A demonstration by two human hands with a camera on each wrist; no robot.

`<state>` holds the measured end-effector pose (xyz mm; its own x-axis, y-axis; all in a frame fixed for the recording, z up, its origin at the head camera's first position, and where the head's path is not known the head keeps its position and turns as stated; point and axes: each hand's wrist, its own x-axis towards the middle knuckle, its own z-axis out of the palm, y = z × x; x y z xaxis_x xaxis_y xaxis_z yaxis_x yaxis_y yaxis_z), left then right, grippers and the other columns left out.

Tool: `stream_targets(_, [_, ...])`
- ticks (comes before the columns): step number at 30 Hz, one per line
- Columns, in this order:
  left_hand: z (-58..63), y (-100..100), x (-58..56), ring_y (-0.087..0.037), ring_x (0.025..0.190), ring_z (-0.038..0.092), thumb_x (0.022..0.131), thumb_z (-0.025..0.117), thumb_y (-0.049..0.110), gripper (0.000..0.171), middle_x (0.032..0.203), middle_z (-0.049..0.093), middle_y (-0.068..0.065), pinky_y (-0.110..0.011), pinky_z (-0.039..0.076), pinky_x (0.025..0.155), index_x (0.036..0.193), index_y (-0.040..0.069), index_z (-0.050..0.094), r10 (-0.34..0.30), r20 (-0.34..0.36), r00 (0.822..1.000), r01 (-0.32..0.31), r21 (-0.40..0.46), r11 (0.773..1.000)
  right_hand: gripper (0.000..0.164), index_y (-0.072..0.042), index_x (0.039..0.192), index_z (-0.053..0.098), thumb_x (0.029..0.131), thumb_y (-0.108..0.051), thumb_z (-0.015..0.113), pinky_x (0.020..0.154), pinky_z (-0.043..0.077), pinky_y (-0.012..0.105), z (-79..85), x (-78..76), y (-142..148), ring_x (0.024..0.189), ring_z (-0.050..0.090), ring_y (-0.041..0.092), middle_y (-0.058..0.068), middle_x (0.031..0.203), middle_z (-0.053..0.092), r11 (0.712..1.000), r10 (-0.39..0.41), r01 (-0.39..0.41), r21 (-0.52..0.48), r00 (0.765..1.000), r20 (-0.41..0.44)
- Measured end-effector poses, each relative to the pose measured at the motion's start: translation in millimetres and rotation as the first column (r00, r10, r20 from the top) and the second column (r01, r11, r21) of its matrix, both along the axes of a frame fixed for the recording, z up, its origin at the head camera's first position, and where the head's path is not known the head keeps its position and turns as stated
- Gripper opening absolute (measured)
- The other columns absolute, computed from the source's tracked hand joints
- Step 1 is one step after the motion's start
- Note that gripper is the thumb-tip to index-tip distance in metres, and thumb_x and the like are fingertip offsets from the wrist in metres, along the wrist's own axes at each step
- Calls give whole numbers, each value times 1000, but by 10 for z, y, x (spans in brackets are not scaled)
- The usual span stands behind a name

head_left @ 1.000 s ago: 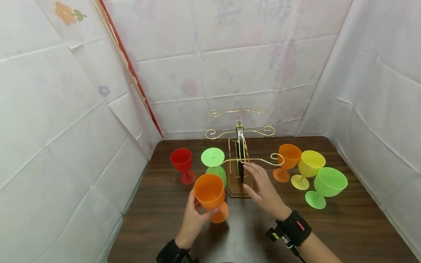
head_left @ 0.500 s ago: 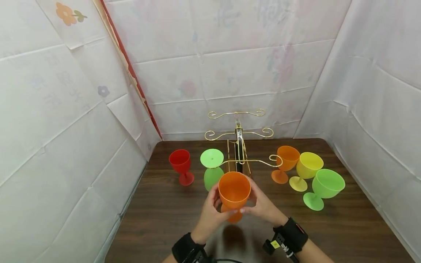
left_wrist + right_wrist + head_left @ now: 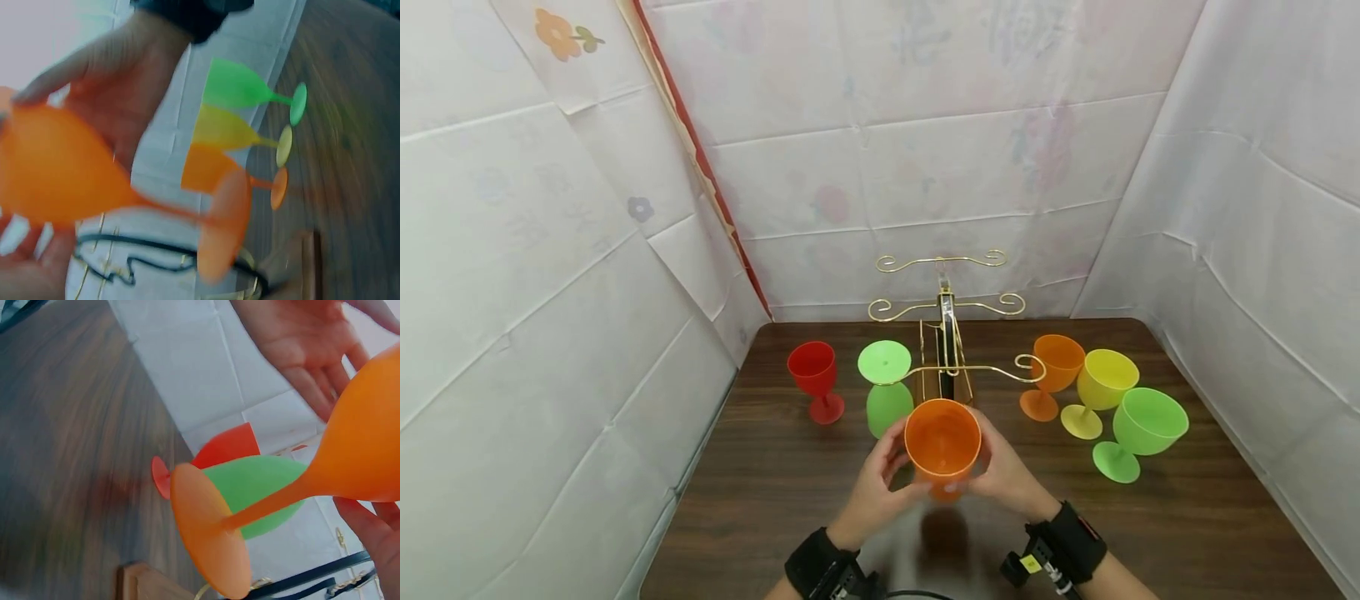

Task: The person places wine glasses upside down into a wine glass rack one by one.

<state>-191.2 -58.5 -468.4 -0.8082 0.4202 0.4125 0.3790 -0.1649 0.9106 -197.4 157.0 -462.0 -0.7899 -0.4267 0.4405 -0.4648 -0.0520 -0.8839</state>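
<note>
An orange goblet (image 3: 943, 442) is held upright above the table, bowl up, between both hands. From its left side my left hand (image 3: 880, 483) grips the bowl, thumb toward the front. My right hand (image 3: 1006, 477) curls round the opposite side. In the left wrist view the goblet's stem and round foot (image 3: 226, 219) hang free below the fingers. Just behind it stands a gold wire rack (image 3: 977, 367) with scrolled arms and a dark upright. The rack's wooden base (image 3: 147, 584) shows in the right wrist view.
Left of the rack, a green goblet (image 3: 889, 408) stands upside down beside an upright red goblet (image 3: 812, 371). On the right stand an orange goblet (image 3: 1060, 362), a yellow goblet (image 3: 1107, 379) and a green goblet (image 3: 1150, 421). White sheeting (image 3: 805, 183) surrounds the wooden table (image 3: 737, 517).
The orange goblet has moved right, to in front of the rack, with my left hand. My right hand has left the rack and taken hold of the goblet's other side.
</note>
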Motion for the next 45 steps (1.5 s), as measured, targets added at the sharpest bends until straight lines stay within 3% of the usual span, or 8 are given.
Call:
stream_targets(4, [-8,-190,-30,-17,130,41,92,46,-8,56,141,33,-31,-29,39,103,144,-4,27,-91,-96,991,96,54,994,90,-9,142,35,67,-7,85,96,45,31,32,42,23,121,48,15,7,136,47,989,-53,74,128,986,-158])
stream_targets(7, [26,-260,-49,-19,127,45,97,37,0,43,137,38,-32,-31,40,103,140,-6,33,-85,13,996,84,42,996,86,-3,140,37,70,-18,84,97,45,31,66,73,34,121,47,18,9,137,46,969,-34,123,216,926,-376])
stream_targets(10, [67,-265,-58,-23,123,48,102,35,18,40,135,46,-24,-32,42,101,138,-1,38,-61,201,978,69,-30,997,78,0,136,42,75,-31,79,102,41,33,108,104,1,121,46,24,13,135,46,942,17,193,274,788,-616])
stream_targets(14, [116,-230,-67,-23,121,49,103,34,31,47,137,46,-16,-30,44,98,142,5,35,-129,351,928,175,-103,979,70,-3,130,50,76,-39,76,101,41,38,153,127,-82,119,48,30,15,132,49,908,101,284,307,565,-819])
stream_targets(19, [136,-200,-97,-16,102,60,102,32,38,50,136,48,-9,-29,50,86,143,10,36,-255,422,870,329,-114,937,54,-12,125,56,80,-36,74,98,43,43,183,137,-138,118,50,33,13,133,52,873,185,356,333,391,-902])
stream_targets(24, [117,-198,-118,-13,93,62,101,33,33,50,126,54,-7,-27,51,81,143,6,35,-377,446,812,438,-38,898,43,-16,126,57,87,-30,68,101,39,47,165,141,-124,121,49,32,12,134,52,852,228,378,363,357,-906])
stream_targets(28, [100,-190,-113,-13,102,59,100,34,28,50,129,51,-6,-27,50,86,143,1,32,-423,435,795,467,7,884,42,-17,126,57,87,-29,68,103,36,47,133,132,-107,121,49,33,12,134,52,843,249,383,378,345,-905])
stream_targets(45, [128,-215,-1,-16,105,57,99,42,24,51,129,49,-7,-30,50,87,141,-3,31,-310,426,850,298,97,950,62,-22,132,54,75,-27,80,113,16,51,266,218,-81,129,38,33,8,140,46,801,196,457,387,411,-890])
